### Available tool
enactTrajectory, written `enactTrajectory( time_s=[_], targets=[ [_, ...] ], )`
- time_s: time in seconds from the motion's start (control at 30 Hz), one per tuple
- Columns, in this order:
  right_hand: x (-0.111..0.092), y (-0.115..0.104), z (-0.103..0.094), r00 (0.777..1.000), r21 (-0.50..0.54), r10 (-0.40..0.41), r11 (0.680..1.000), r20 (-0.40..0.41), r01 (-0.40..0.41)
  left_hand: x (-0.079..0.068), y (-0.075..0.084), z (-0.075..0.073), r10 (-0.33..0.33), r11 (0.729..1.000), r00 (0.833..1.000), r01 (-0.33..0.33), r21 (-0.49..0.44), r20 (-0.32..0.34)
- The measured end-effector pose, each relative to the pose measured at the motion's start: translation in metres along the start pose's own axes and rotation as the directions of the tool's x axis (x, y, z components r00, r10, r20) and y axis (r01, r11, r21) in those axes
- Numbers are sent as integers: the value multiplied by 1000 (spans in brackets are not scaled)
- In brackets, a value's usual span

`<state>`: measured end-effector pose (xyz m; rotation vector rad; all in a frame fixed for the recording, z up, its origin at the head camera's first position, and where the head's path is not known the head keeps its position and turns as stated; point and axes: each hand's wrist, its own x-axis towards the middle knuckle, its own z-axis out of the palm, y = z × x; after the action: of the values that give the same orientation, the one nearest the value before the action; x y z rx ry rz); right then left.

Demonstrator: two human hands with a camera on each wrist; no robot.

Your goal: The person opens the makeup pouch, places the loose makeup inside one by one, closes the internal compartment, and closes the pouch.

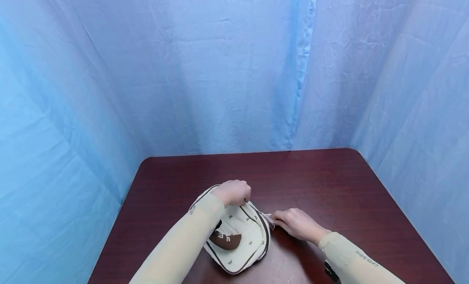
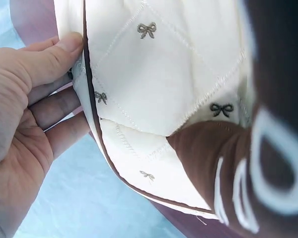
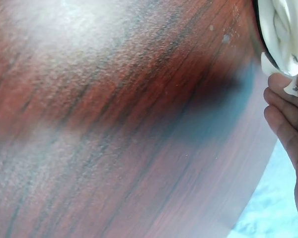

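Note:
A cream quilted bag with dark brown piping and small embroidered bows lies on the table, a brown patch with white lettering on its face. At its far edge, my left hand pinches the piped rim between thumb and fingers. The left wrist view shows that hand beside the quilted side. To the right of the bag, my right hand pinches a thin white tie that runs from its corner. In the right wrist view only the fingers and a corner of the bag show.
The dark reddish wooden table has rounded far corners. Light blue curtains hang behind it and along both sides. My left sleeve covers part of the bag in the head view.

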<state>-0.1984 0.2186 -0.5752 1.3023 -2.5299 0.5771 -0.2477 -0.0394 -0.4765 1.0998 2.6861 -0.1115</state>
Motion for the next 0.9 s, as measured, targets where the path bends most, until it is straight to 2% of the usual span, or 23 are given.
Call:
enactTrajectory(
  time_s=[0.17,0.33,0.6,0.9],
  targets=[
    [-4,2,2,1000,-2,3,1000,0,-3,-5,-11,-1,-97,994,995,96,-49,-14],
    [-11,5,5,1000,-7,5,1000,0,-5,-9,-23,-1,-212,975,976,208,-73,-47],
    [-17,7,8,1000,7,12,1000,6,-12,-19,-37,-2,-371,923,926,358,-142,-72],
    [-17,3,10,1000,-12,-5,1000,0,5,-19,-53,5,-516,843,853,488,-226,-80]
  ],
)
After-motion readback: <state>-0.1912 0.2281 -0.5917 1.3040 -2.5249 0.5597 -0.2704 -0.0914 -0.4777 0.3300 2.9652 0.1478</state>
